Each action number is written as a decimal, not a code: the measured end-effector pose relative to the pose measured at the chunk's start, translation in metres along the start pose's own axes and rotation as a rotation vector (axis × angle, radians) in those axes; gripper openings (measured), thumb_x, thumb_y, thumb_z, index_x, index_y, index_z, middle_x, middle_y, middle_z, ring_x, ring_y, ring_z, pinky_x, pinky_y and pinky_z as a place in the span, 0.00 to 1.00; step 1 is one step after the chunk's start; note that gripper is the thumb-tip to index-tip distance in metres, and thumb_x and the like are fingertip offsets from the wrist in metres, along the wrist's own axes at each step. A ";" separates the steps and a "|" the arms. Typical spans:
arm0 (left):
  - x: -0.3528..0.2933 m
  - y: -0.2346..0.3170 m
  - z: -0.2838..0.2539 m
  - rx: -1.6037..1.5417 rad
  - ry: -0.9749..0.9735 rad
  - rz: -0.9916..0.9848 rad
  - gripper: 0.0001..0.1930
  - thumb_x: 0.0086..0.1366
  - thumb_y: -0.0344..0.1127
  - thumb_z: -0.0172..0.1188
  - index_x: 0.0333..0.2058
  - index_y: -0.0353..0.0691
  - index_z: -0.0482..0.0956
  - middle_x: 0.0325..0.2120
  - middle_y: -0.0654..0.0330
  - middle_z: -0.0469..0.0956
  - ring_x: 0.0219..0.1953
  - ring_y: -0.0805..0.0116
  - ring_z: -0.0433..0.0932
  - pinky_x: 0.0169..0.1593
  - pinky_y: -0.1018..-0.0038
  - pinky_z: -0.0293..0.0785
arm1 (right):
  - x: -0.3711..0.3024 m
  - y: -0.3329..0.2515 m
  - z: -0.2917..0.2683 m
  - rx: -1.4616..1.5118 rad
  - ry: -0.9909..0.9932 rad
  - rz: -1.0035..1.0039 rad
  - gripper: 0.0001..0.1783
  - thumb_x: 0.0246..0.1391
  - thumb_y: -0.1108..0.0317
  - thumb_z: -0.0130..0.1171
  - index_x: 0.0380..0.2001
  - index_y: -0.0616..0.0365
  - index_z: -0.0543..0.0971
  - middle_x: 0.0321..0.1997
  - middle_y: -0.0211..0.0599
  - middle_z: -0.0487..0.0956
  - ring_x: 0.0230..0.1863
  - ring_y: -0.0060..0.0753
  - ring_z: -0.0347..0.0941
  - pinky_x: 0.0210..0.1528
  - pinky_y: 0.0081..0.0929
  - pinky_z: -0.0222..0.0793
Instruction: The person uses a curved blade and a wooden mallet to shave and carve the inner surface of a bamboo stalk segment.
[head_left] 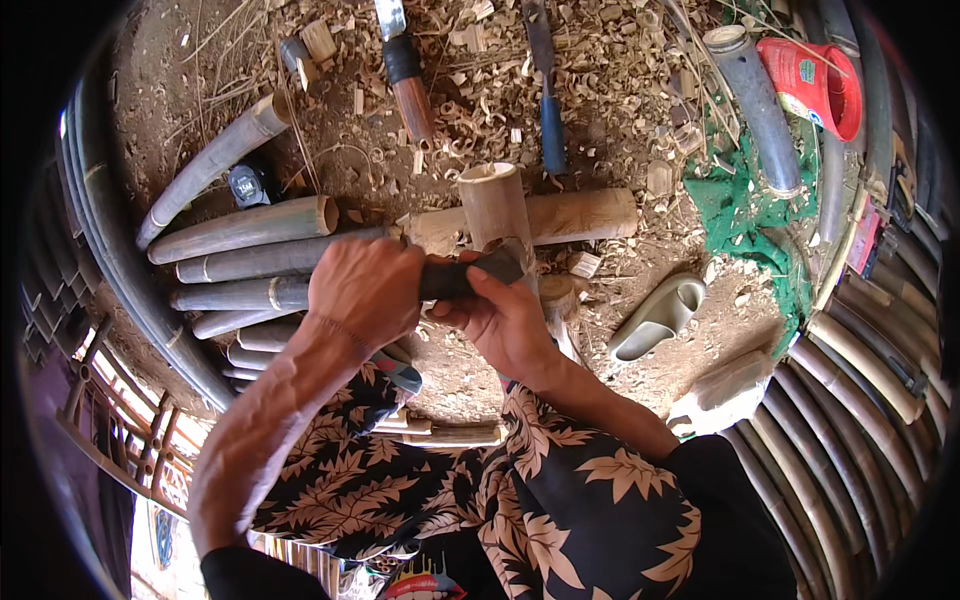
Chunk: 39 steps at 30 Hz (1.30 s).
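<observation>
My left hand is closed in a fist around one end of a dark, black bar-shaped tool. At its other end, a grey-black blocky part lies under the thumb of my right hand, whose fingers curl beneath it. Its exact kind is not clear, and my palms hide part of it. Just beyond, a short bamboo section with an open top rim stands or leans by a longer bamboo piece lying crosswise. Whether the tool touches the bamboo I cannot tell.
Wood shavings cover the dirt floor. Farther off lie a wooden-handled blade and a blue-handled tool. Bamboo poles and a tape measure lie left. A slipper, green netting and red container are right.
</observation>
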<state>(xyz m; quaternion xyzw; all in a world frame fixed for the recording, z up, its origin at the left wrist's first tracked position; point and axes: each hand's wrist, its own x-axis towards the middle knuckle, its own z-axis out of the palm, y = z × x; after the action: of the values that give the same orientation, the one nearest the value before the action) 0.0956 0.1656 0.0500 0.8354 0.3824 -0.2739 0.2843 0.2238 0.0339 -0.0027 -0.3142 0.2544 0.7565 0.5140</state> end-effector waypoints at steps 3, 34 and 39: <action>0.038 0.030 -0.050 0.292 -0.214 0.087 0.02 0.52 0.34 0.62 0.24 0.48 0.83 0.21 0.61 0.81 0.27 0.64 0.82 0.31 0.70 0.77 | -0.001 -0.014 -0.003 0.303 -0.071 0.037 0.15 0.66 0.61 0.43 0.50 0.54 0.71 0.49 0.45 0.77 0.39 0.39 0.79 0.49 0.41 0.76; -0.046 0.118 0.133 -1.096 -0.030 -0.479 0.30 0.50 0.46 0.65 0.51 0.37 0.74 0.24 0.43 0.80 0.28 0.48 0.81 0.35 0.61 0.77 | -0.035 -0.014 -0.056 -1.704 0.458 -0.234 0.14 0.58 0.62 0.55 0.35 0.64 0.79 0.24 0.43 0.77 0.21 0.36 0.76 0.21 0.34 0.68; -0.038 0.137 0.138 -1.113 -0.042 -0.514 0.36 0.51 0.44 0.64 0.59 0.39 0.66 0.26 0.40 0.79 0.30 0.46 0.81 0.35 0.63 0.76 | -0.031 -0.017 -0.068 -2.082 0.341 -0.326 0.14 0.58 0.66 0.49 0.42 0.62 0.76 0.24 0.54 0.71 0.27 0.50 0.72 0.26 0.42 0.67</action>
<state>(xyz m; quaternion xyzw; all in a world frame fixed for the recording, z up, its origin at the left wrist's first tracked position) 0.1502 -0.0221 0.0175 0.4370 0.6515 -0.1094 0.6104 0.2627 -0.0270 -0.0267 -0.7307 -0.4936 0.4694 0.0451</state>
